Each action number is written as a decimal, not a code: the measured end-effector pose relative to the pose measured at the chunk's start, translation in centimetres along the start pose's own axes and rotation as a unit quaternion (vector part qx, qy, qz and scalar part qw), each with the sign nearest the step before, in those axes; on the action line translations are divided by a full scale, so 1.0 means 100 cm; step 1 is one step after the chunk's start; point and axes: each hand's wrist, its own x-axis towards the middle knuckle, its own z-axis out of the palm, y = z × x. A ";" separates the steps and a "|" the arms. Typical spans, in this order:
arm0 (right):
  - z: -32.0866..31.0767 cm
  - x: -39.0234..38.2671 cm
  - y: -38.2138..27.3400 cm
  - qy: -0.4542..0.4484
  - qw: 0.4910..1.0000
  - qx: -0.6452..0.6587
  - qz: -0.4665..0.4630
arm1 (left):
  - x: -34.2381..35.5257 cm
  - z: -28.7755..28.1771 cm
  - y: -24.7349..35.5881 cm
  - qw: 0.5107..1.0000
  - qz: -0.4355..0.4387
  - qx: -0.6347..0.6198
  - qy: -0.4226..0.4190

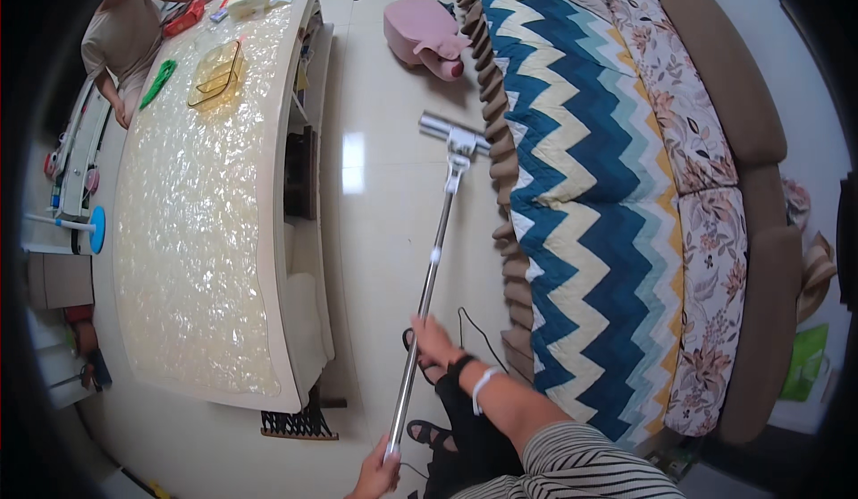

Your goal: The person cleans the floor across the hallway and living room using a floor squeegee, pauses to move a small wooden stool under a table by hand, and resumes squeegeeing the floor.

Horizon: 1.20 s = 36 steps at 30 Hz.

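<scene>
A mop with a long silver pole (427, 284) slants across the tiled floor in front of me. My right hand (434, 342), with a dark band and a white band at the wrist, is closed round the pole about midway down. Lower in the picture, my left hand (376, 475) grips the pole close to its near end. The wide, flat mop head (438, 127) lies on the pale tiles, its right end beside the brown ruffled skirt (500, 164) of the sofa. What the underside of the head is like cannot be seen.
Left stands a long table (197, 231) under a shiny clear cover, with a yellow basket (217, 79) on it. A person (125, 34) is at its far left. A pink plush toy (420, 34) lies on the floor. The sofa's zigzag quilt (590, 168) lines the right.
</scene>
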 end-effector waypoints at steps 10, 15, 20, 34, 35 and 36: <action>0.113 -0.296 0.167 -0.477 0.851 -0.005 0.221 | -0.166 0.020 -0.157 0.976 0.047 0.172 0.124; 0.103 -0.280 0.181 -0.396 0.878 0.072 0.257 | -0.171 0.035 -0.164 0.975 0.062 0.161 0.143; 0.053 -0.204 0.129 -0.191 0.971 0.049 0.138 | -0.163 0.043 -0.146 0.972 0.080 0.162 0.151; 0.008 -0.215 0.072 -0.320 0.907 0.119 0.248 | -0.120 0.072 -0.019 0.969 0.047 0.181 0.160; 0.008 -0.208 0.077 -0.292 0.891 0.213 0.274 | -0.116 0.075 -0.014 0.969 0.048 0.184 0.156; 0.007 -0.202 0.078 -0.266 0.865 0.302 0.300 | -0.115 0.078 -0.009 0.969 0.046 0.184 0.158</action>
